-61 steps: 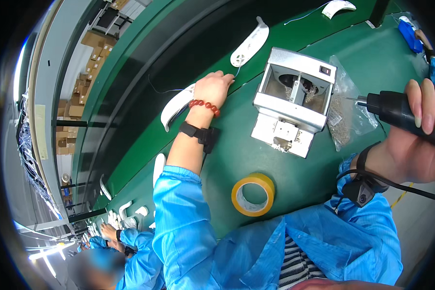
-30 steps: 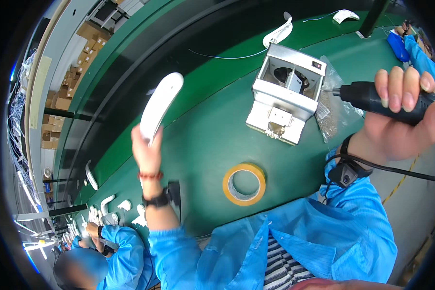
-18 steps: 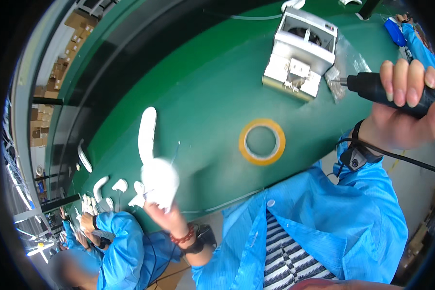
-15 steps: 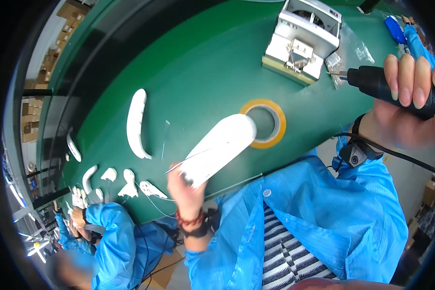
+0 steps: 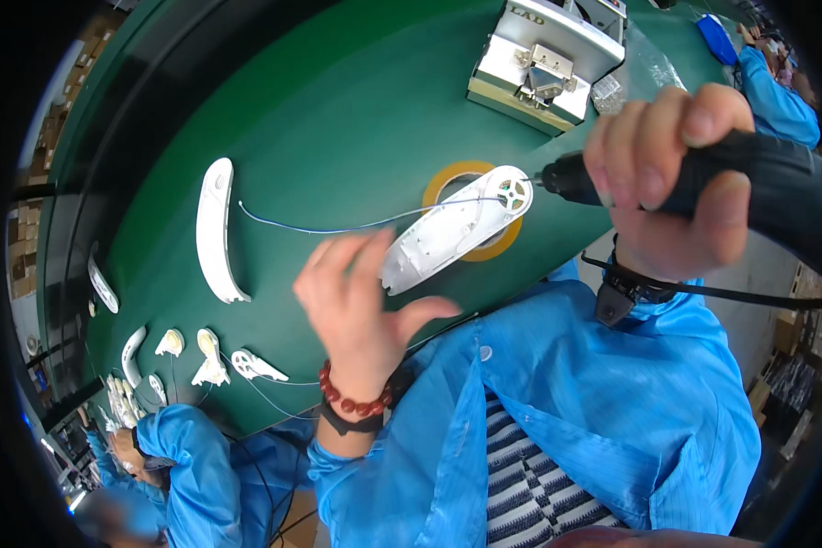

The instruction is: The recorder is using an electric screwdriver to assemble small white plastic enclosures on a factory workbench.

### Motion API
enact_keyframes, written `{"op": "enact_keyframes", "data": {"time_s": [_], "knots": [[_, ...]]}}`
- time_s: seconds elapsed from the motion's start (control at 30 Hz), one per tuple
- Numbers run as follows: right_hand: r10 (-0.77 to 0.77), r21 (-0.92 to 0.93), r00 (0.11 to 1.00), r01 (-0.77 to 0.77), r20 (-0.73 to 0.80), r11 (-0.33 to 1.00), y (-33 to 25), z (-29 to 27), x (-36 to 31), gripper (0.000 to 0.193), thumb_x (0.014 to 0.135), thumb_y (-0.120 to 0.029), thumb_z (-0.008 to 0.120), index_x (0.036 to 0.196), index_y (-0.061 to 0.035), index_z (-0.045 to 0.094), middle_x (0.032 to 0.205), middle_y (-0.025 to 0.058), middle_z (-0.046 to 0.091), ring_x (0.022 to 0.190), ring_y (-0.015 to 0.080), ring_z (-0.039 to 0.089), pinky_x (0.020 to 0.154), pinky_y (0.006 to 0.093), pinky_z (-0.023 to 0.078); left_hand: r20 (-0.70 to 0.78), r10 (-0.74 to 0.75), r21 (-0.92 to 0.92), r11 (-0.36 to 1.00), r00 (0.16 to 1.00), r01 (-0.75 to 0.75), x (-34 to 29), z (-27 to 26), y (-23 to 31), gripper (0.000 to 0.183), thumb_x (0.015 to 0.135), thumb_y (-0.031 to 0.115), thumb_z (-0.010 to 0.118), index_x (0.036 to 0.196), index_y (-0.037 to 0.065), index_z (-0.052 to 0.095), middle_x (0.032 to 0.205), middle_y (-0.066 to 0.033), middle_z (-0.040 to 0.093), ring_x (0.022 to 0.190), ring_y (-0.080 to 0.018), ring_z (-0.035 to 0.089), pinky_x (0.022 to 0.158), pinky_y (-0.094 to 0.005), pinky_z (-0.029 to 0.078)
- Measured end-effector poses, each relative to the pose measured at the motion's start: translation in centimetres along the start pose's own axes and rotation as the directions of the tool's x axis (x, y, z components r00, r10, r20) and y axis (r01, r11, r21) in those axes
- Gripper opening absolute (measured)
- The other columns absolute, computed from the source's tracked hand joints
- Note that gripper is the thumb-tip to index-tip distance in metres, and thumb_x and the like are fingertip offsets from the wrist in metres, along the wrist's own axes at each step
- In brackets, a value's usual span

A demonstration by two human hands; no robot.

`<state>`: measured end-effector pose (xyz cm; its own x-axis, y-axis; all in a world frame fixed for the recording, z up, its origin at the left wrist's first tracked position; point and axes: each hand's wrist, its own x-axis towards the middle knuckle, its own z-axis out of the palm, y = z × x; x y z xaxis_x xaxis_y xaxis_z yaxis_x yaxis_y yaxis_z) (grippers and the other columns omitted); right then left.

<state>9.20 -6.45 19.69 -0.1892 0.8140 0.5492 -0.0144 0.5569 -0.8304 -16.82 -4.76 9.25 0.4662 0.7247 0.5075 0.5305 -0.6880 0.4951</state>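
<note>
A long white plastic housing lies hollow side up, its round end with a spoked disc resting over a roll of yellow tape. A thin blue-white wire runs from the disc to the left across the table. My left hand hovers beside the housing's lower end, thumb and fingers apart, a little blurred. In my right hand is a black electric screwdriver, its bit close to the disc end; whether the tip touches cannot be made out.
A white machine with a metal fixture stands at the back. A curved white shell lies to the left, with several small white parts nearer the left edge. A co-worker's blue sleeve is at lower left. The green table spans the view.
The white housing has been turned over, showing its inside, and let go by my left hand. My right hand has brought the screwdriver left and down to its round end.
</note>
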Motion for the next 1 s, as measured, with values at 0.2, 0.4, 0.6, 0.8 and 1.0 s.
{"op": "enact_keyframes", "data": {"time_s": [0.2,0.4,0.6,0.8,1.0], "knots": [[0.01,0.151,0.975,0.024,-0.223,0.988,4.1,2.8,0.0,0.032,0.096,-0.029,0.06,0.111,-0.0045,0.045,0.075,0.0049,0.05,0.061,0.0143,0.049,0.057,0.0308,0.043,0.148,0.024,-0.105,0.994,0.989,-0.009,1.5,5.2,0.5,0.068,0.063,0.038,0.083,0.12,0.006,0.063,0.117,-0.0084,0.059,0.109,-0.0306,0.055,0.09,-0.0419,0.043],[0.029,0.135,0.975,0.001,-0.221,0.991,5.6,2.5,-0.2,0.029,0.097,-0.023,0.059,0.111,-0.0016,0.045,0.073,0.0086,0.054,0.061,0.0153,0.051,0.058,0.0319,0.045,0.082,-0.005,-0.053,0.999,0.997,0.009,1.1,5.9,0.4,0.058,0.065,0.029,0.084,0.117,0.008,0.066,0.109,-0.0047,0.062,0.091,-0.0253,0.057,0.078,-0.0371,0.046],[0.031,0.088,0.98,-0.014,-0.199,0.996,6.9,2.3,0.3,0.027,0.097,-0.021,0.057,0.112,-0.0015,0.046,0.074,0.0091,0.056,0.062,0.0151,0.052,0.059,0.0321,0.046,0.091,-0.026,-0.055,0.998,0.995,0.031,1.0,6.3,0.1,0.058,0.066,0.029,0.084,0.117,0.008,0.065,0.11,-0.004,0.063,0.09,-0.0246,0.058,0.077,-0.0364,0.045],[0.081,0.144,0.974,-0.051,-0.212,0.988,7.7,2.0,0.6,0.025,0.097,-0.02,0.057,0.111,-0.0011,0.047,0.073,0.0091,0.056,0.062,0.0152,0.053,0.059,0.0322,0.045,0.1,-0.03,-0.051,0.998,0.995,0.035,1.4,6.4,-0.1,0.058,0.066,0.029,0.084,0.117,0.008,0.065,0.11,-0.0042,0.063,0.09,-0.0245,0.058,0.076,-0.0363,0.045],[0.072,0.127,0.976,-0.046,-0.207,0.991,7.3,2.2,0.4,0.023,0.097,-0.017,0.055,0.11,-0.0013,0.047,0.073,0.0093,0.056,0.062,0.0154,0.053,0.059,0.0323,0.046,0.088,-0.02,-0.06,0.998,0.996,0.025,1.1,6.1,0.1,0.058,0.067,0.029,0.084,0.118,0.008,0.065,0.11,-0.0043,0.063,0.09,-0.0244,0.058,0.075,-0.0364,0.045]]}}
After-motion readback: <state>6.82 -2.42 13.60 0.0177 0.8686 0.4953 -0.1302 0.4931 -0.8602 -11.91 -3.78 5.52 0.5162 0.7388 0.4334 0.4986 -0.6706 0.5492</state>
